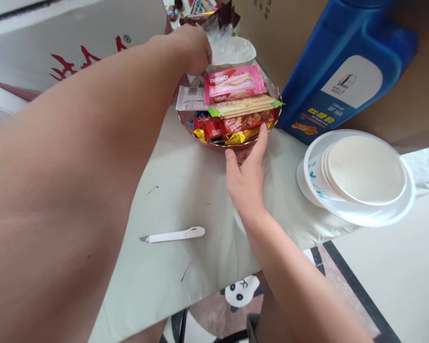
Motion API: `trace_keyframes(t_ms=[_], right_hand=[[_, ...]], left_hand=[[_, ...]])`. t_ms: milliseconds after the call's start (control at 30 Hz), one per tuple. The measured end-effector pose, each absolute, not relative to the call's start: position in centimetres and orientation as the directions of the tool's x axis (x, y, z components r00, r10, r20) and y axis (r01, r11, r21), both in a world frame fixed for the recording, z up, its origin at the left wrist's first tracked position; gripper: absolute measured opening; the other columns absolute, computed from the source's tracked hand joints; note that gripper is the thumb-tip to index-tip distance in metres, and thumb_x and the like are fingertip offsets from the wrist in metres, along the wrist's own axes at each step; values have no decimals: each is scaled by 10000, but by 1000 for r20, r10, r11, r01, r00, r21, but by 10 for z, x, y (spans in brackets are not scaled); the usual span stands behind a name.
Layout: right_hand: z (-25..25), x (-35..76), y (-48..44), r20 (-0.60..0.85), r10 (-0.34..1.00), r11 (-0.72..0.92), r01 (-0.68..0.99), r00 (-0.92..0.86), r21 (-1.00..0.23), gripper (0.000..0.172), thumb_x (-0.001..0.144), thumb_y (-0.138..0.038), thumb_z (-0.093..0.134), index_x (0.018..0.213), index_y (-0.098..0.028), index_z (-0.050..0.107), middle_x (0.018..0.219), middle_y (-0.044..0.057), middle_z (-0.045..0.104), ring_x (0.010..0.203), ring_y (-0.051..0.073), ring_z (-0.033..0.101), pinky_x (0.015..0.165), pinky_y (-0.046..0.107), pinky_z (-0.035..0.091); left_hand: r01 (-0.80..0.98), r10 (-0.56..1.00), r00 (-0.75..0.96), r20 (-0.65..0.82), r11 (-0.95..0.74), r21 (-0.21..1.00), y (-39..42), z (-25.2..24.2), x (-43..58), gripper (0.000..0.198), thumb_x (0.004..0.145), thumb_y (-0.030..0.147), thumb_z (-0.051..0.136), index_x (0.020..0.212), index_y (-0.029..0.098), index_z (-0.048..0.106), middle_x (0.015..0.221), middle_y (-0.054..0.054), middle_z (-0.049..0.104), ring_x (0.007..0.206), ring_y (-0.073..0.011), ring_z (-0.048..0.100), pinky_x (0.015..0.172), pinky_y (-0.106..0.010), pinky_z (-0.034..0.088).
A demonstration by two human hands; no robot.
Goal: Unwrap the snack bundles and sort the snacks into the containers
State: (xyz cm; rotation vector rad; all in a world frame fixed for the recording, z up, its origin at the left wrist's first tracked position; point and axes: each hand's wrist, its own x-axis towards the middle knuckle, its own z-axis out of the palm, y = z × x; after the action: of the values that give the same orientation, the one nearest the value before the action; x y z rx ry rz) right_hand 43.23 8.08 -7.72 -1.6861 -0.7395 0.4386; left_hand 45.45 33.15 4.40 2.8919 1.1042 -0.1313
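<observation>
A pinkish glass bowl [219, 146] with a gold rim stands on the cloth-covered table, heaped with packaged snacks. My right hand [248, 178] grips its near edge, one finger over the rim and others partly hidden below. On top lie a pink Nabati wafer packet [234, 85], a wafer pack with green ends [245, 105] and a red chocolate packet [248, 121]. At the bowl's far left side is my left hand [196, 50], its fingers curled and turned away, so what they hold is hidden. Beside it are a white-grey sachet [192, 98] and a white heart-shaped dish [241, 50] with clear plastic.
A white utility knife [173, 235] lies on the near tablecloth [157, 271], blade showing at its left end. To the right are stacked paper bowls [368, 169] in a white plastic basin and a large blue jug [329, 81]. Cardboard boxes [282, 28] stand behind.
</observation>
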Motion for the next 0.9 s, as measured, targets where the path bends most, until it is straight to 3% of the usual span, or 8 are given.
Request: trace_keyframes(t_ms=[100,233,333,433,533,600,700,900], right_hand=[[-81,432,90,136,633,-37,206,762,-978,787,937,-279,461,1613,-311,60,1397,164,502,1131,249,684,1020,503,563],[-81,428,90,138,618,-7,181,774,-983,603,918,-289,478,1493,-261,301,1500,161,444,1363,256,572,1168,511,462],[-80,430,88,116,663,-52,200,739,-979,616,912,-341,503,1503,-270,345,1620,140,357,1524,276,387,1240,551,356],[-78,435,88,63,666,-116,186,744,-976,665,914,-385,506,1554,-310,338,1611,120,368,1486,267,425,1231,555,357],[-74,440,87,10,684,-103,110,729,-989,640,947,-390,471,1570,-325,339,1515,105,496,1425,239,503,1212,548,380],[-70,441,85,-23,703,-63,31,710,-998,631,965,-393,456,1579,-319,329,1514,100,530,1445,229,500,1200,548,399],[-64,440,80,-70,710,-38,-62,701,-997,590,986,-401,430,1566,-347,337,1550,82,532,1477,221,482,1171,553,439],[-57,439,75,-153,680,-68,-146,717,-987,529,981,-415,458,1502,-349,393,1600,79,494,1450,226,523,1160,539,456]], left_hand=[[724,720,684,-121,-690,-17,333,41,456,479,868,21,568,1332,53,683,1401,-157,677,1288,-290,593,1154,-506,420],[762,758,648,-82,-643,80,332,39,459,462,908,104,578,1359,47,663,1308,-168,724,1149,-267,650,1049,-482,496],[776,790,604,104,-613,148,315,44,456,473,954,116,470,1397,44,620,1445,-185,632,1277,-284,602,1062,-448,465],[677,680,647,344,-720,150,275,53,435,456,920,110,399,1251,84,712,1341,-155,699,1236,-273,637,979,-383,453],[474,474,877,81,-880,11,231,53,399,299,918,323,533,866,140,763,807,-96,746,797,-247,689,680,-358,402],[441,441,897,-40,-897,-4,211,45,377,312,877,455,643,999,181,732,871,-91,743,813,-267,678,638,-337,372],[472,473,880,-48,-881,-20,203,25,365,317,948,329,559,1237,236,651,1063,-105,760,937,-289,699,692,-359,420],[549,554,831,40,-830,100,210,3,385,274,981,323,506,1159,274,707,1047,-97,761,1055,-308,703,817,-399,492]])
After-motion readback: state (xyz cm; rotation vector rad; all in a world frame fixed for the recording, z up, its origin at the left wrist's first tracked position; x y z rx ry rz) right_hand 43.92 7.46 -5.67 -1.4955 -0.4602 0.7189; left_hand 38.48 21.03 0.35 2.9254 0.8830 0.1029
